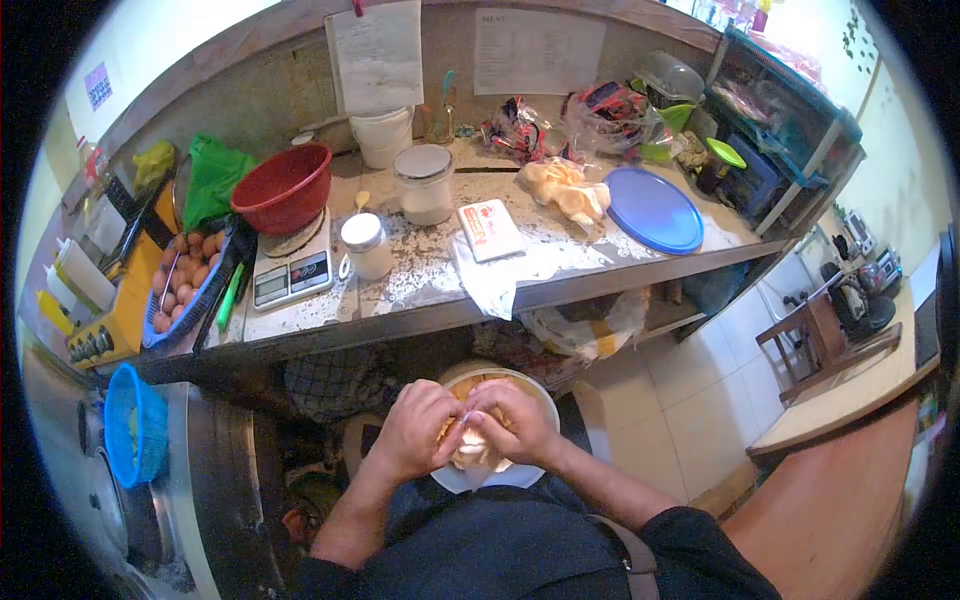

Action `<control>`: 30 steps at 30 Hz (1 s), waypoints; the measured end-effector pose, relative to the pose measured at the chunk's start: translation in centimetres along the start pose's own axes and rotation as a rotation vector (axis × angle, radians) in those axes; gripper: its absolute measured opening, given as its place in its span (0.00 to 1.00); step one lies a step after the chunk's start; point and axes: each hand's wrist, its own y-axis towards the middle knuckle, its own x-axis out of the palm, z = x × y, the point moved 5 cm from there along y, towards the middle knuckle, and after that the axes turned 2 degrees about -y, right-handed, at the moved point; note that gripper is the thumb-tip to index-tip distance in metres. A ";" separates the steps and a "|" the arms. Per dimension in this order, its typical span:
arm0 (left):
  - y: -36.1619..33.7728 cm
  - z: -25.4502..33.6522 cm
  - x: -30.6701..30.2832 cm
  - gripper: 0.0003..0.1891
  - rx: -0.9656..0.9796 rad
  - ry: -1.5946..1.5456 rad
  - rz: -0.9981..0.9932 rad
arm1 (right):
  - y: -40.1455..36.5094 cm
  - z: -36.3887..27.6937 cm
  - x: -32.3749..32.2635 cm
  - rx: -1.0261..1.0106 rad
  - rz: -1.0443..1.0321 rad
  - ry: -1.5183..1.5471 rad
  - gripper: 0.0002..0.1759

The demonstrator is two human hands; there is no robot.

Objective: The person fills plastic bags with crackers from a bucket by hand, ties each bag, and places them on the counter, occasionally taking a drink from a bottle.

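My left hand and my right hand meet over a round white tub at my lap. Fingertips of both are pinched together on a pale, cream-coloured soft piece, which hangs down between them. Its kind cannot be made out, and my fingers cover its upper part. Behind the hands, something yellowish-tan shows inside the tub; the rest of the contents is hidden.
On the counter ahead stand a red bowl, a kitchen scale, lidded jars, a white-and-red packet and a blue lid. Eggs fill a blue basket at left. A blue plastic basket sits nearer, left.
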 end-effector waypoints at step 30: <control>-3.7 -2.6 -1.1 0.10 -0.349 -0.290 -0.025 | -0.8 0.0 3.5 0.257 -0.464 -0.264 0.09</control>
